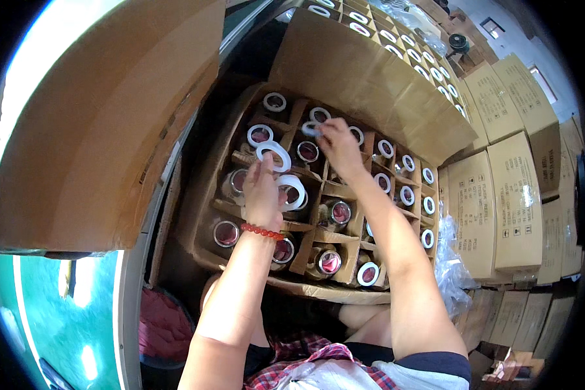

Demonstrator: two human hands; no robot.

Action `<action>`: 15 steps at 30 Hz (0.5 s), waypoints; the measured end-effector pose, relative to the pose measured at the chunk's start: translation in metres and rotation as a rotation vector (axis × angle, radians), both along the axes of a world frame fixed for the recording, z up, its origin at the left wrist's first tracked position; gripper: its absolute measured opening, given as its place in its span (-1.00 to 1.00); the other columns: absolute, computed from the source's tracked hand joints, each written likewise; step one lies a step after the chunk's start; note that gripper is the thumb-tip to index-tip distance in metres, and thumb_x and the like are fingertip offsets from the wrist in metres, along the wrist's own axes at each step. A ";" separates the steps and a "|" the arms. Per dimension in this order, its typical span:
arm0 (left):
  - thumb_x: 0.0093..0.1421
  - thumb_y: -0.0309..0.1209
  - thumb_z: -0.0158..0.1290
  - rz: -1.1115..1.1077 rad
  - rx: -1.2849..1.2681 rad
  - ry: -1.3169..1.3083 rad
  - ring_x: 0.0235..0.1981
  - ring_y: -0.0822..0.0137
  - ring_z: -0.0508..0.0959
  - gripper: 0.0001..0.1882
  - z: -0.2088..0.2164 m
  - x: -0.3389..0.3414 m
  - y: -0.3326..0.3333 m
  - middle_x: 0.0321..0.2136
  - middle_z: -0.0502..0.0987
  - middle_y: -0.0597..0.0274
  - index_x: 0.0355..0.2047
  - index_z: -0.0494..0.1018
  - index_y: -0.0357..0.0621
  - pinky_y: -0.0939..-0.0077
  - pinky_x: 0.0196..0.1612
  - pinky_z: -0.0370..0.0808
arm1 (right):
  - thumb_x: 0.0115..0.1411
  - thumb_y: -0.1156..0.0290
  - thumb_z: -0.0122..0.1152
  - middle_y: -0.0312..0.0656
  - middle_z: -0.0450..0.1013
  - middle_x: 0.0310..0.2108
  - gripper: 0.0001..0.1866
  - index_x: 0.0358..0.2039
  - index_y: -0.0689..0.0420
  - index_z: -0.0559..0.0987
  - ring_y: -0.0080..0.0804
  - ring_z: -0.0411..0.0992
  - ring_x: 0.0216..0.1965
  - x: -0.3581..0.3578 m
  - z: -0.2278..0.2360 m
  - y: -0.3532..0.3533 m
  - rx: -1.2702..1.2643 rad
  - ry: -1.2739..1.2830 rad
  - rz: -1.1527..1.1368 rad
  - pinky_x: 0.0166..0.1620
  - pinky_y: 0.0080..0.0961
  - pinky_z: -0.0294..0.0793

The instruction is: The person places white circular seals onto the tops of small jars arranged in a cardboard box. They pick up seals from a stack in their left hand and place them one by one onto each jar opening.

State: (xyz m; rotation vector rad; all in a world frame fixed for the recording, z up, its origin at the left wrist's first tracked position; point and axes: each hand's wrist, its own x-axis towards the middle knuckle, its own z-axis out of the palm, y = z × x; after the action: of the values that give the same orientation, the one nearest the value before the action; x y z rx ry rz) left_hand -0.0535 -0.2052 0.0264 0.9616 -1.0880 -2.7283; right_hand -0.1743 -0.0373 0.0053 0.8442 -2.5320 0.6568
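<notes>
A large cardboard carton (205, 227) with crossed dividers holds several upright glass liners (307, 151) with round, silvery mouths and pinkish insides. My left hand (261, 198), a red bead bracelet at its wrist, is closed on a white ring (273, 156) above the carton's left half. Beside that palm is another, thicker-looking white ring (292, 193); whether the hand grips it too is unclear. Farther back, my right hand (340, 146) pinches a white ring (311, 129) close to a ringed liner (320, 115). White rings sit on many mouths at the right, while several nearer mouths are bare.
Behind a raised carton flap (364, 78) stands another divided carton with white-ringed mouths (429, 65). Stacked closed cartons (494, 201) line the right, with crumpled clear plastic (454, 260) before them. A big brown cardboard panel (104, 130) rises at left above a green floor (78, 325).
</notes>
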 end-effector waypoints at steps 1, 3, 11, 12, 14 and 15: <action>0.33 -0.23 -0.10 -0.002 -0.002 0.023 -0.72 0.59 0.31 -0.78 -0.003 0.001 -0.004 -0.48 0.55 0.23 -0.21 0.43 -0.07 0.69 -0.76 0.09 | 0.02 0.56 0.19 -0.04 0.40 -0.15 -0.75 -0.22 0.16 0.56 -0.04 0.44 -0.20 0.007 -0.008 -0.001 0.047 -0.004 0.085 -0.16 -0.30 0.48; 0.32 -0.22 -0.08 0.016 0.015 0.064 -0.73 0.56 0.32 -0.78 -0.012 0.000 -0.010 -0.48 0.54 0.18 -0.23 0.43 -0.07 0.68 -0.76 0.11 | 0.02 0.48 0.20 -0.10 0.41 -0.09 -0.75 -0.22 0.12 0.57 -0.09 0.41 -0.11 0.019 -0.023 0.002 0.191 -0.085 0.086 -0.11 -0.29 0.45; 0.28 -0.14 -0.04 -0.005 0.020 0.035 -0.63 0.64 0.30 -0.77 -0.006 0.005 -0.012 -0.45 0.51 0.46 -0.23 0.47 0.05 0.75 -0.64 0.09 | 0.07 0.36 0.13 -0.27 0.41 0.03 -0.72 -0.19 0.10 0.57 -0.23 0.29 0.10 0.044 -0.013 0.015 0.602 0.097 0.003 0.12 -0.22 0.21; 0.28 -0.14 -0.04 -0.003 0.020 0.016 -0.64 0.64 0.29 -0.77 -0.004 0.004 -0.011 -0.45 0.51 0.45 -0.23 0.47 0.05 0.75 -0.65 0.09 | 0.07 0.35 0.12 -0.28 0.41 0.03 -0.72 -0.19 0.11 0.57 -0.24 0.29 0.11 0.041 -0.018 0.018 0.585 0.115 0.010 0.12 -0.22 0.21; 0.28 -0.14 -0.03 -0.004 0.021 0.001 -0.64 0.64 0.30 -0.78 -0.002 0.004 -0.010 -0.45 0.51 0.45 -0.24 0.48 0.05 0.75 -0.65 0.10 | 0.07 0.37 0.11 -0.29 0.42 0.03 -0.73 -0.20 0.11 0.57 -0.25 0.28 0.11 0.035 -0.018 0.017 0.566 0.144 0.028 0.11 -0.22 0.21; 0.28 -0.14 -0.03 -0.010 0.023 0.005 -0.63 0.64 0.31 -0.78 -0.001 0.004 -0.010 -0.45 0.52 0.44 -0.24 0.48 0.06 0.75 -0.65 0.11 | 0.07 0.38 0.10 -0.29 0.42 0.02 -0.73 -0.19 0.11 0.57 -0.25 0.28 0.10 0.030 -0.018 0.016 0.567 0.155 0.036 0.11 -0.24 0.21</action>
State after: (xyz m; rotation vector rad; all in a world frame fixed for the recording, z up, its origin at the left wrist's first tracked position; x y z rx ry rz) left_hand -0.0496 -0.2150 0.0250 0.9546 -1.0653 -2.7555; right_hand -0.1443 -0.0211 -0.0128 1.0721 -2.5886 -0.1354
